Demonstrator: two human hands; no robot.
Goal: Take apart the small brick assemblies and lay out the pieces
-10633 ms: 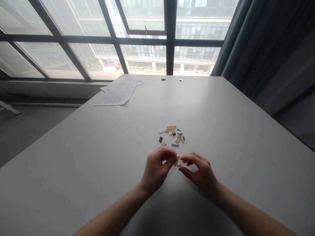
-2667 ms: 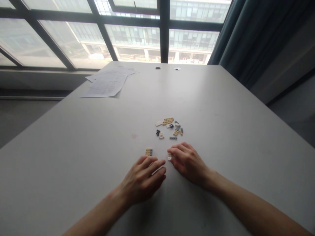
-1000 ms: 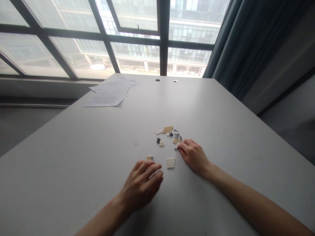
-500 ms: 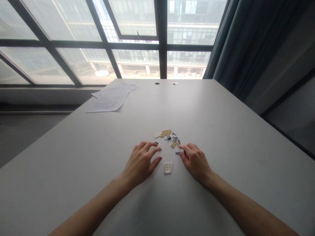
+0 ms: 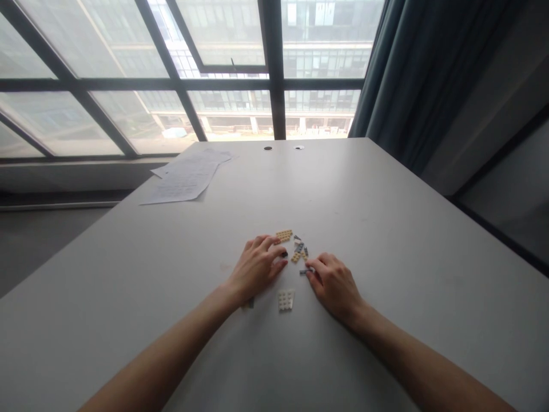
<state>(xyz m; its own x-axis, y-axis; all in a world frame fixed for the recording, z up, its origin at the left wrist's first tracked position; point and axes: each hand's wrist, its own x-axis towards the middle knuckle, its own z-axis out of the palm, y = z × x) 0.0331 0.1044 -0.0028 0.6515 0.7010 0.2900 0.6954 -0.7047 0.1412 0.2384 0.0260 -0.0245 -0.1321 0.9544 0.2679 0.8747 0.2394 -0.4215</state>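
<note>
My left hand (image 5: 259, 263) reaches over the left side of a loose pile of toy building bricks. Its thumb and forefinger close at a small black brick (image 5: 285, 254). On the right, my right hand (image 5: 334, 283) pinches the end of a narrow grey brick (image 5: 303, 272) at the tabletop. A white studded plate (image 5: 285, 300) lies nearer to me, between the two forearms. Behind the left fingertips is a tan studded plate (image 5: 283, 235), partly covered. Small tan pieces (image 5: 295, 257) and grey pieces (image 5: 299, 247) lie between the hands.
The bricks lie on a wide white table (image 5: 386, 229). Sheets of printed paper (image 5: 184, 177) rest at its far left, and two round cable holes sit near the far edge. Beyond stand large windows and a dark curtain (image 5: 412, 86). A small grey piece (image 5: 251, 303) lies beside my left wrist.
My left hand has moved forward and right to the black brick, which has shifted slightly toward me. My right hand stays at the grey brick. The view has turned slightly.
</note>
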